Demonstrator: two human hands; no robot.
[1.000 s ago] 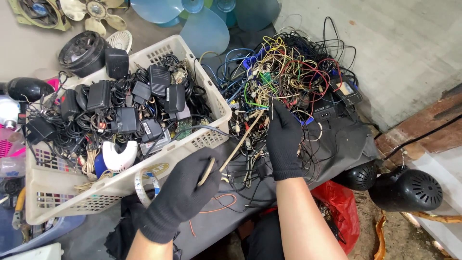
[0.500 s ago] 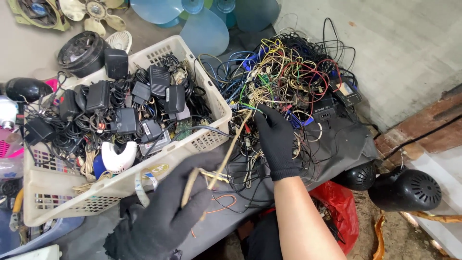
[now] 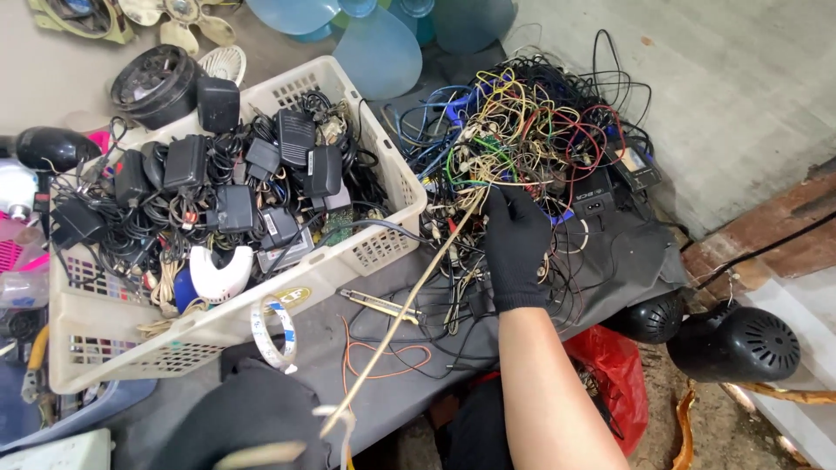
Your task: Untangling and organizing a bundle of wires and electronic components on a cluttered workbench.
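Two black-gloved hands are at work over a grey cloth-covered table (image 3: 627,252): the right hand (image 3: 515,246) pinches into a tangled heap of thin multicoloured wires (image 3: 522,139) at the table's far side, and the left hand (image 3: 248,418), low at the near edge and blurred, grasps the near end of a long pale beige cable (image 3: 409,305) stretched taut from that heap. One white perforated plastic basket (image 3: 383,191), filled with black power adapters (image 3: 218,183) and cords, stands just left of the cable, with loose orange wire (image 3: 383,361) lying on the cloth beneath it.
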